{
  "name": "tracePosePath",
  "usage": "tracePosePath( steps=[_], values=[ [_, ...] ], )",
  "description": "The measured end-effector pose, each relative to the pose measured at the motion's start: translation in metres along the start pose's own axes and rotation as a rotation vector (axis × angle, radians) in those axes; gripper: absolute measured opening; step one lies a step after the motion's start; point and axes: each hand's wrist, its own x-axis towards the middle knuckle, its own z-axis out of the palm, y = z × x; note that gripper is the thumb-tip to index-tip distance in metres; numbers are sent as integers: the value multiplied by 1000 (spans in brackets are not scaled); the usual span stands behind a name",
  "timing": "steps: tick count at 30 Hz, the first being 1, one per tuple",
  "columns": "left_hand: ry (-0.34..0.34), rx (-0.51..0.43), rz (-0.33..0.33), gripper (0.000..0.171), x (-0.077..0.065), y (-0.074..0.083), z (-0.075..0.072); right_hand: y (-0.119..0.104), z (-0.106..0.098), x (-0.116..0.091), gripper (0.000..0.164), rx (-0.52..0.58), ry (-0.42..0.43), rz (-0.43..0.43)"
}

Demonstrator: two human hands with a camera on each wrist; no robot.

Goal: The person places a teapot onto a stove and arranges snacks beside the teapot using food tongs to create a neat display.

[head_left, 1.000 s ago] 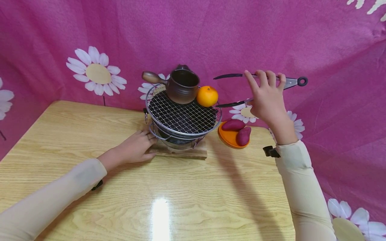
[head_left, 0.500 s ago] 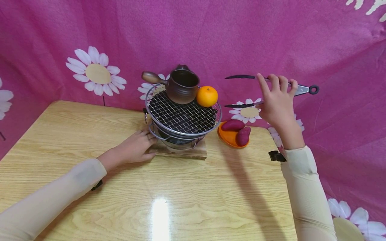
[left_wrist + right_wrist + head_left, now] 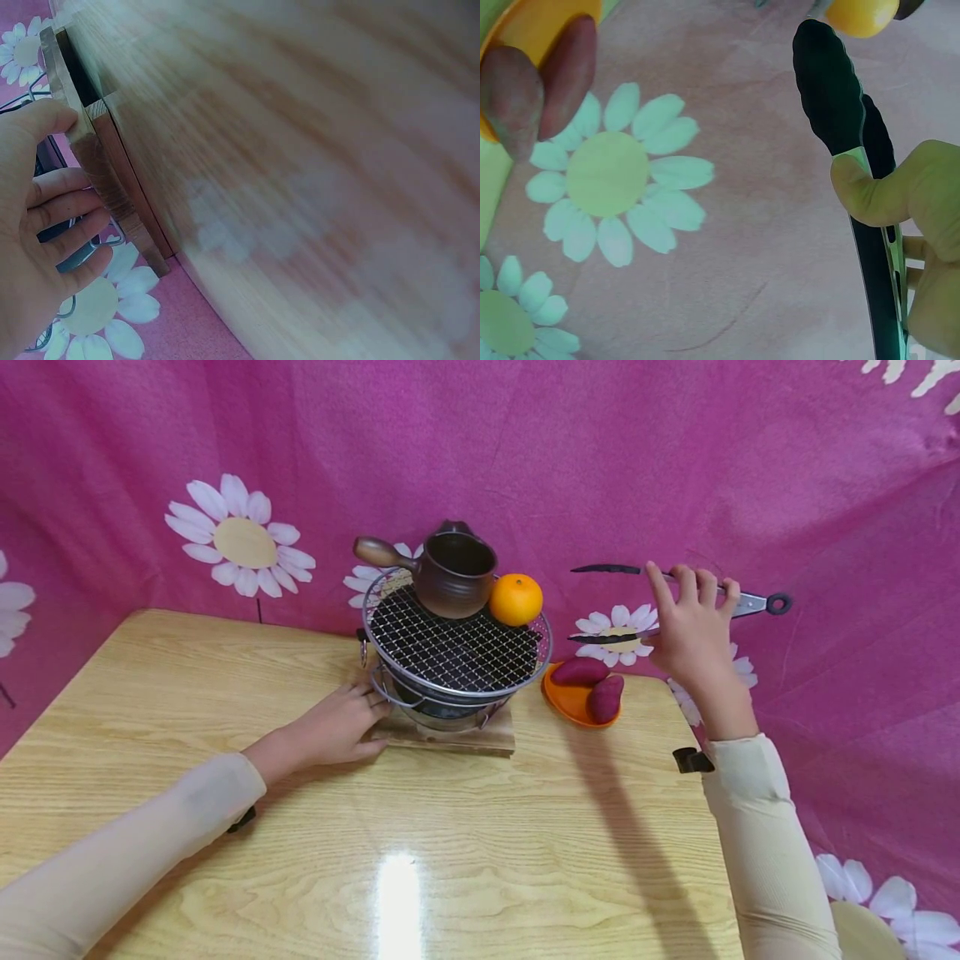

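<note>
Left hand point(image 3: 336, 728) is on the left end of the wooden board point(image 3: 450, 742), toward the bench's point(image 3: 300, 860) far edge: thumb at the front corner, fingers relaxed against the end, not wrapped round it. Reads as bracing, so the base doesn't slide. Board sits under the brazier point(image 3: 442, 717), presumably to keep it off the bench top. Wire grate point(image 3: 450, 652) lies across the brazier. Brown pot point(image 3: 455, 581) at the back of the grate, stub handle pointing left, likely so it's easy to reach. Orange fruit point(image 3: 516, 600) on the grate just right of the pot, near the rim; can't tell if the two touch. Orange plate point(image 3: 572, 703) on the bench right of the brazier, near the far right corner, two sweet potatoes point(image 3: 606, 700) in it; the plate probably stops them rolling. Right hand point(image 3: 692, 642) is up above that corner, gripping the tongs point(image 3: 870, 255) partway along: thumb on one arm, fingers on the other. Arms spread, nothing between the tips, tips apart from the fruit. That mid-arm hold should give direct control of the opening; ring end sticks out right.
</note>
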Motion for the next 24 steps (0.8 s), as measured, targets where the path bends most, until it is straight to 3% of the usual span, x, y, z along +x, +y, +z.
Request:
tracePosePath(
  steps=[24],
  values=[
    [-15, 12, -5, 45, 0, -1, 1, 22, 50, -18, 99, -61, -139, -18]
  ],
)
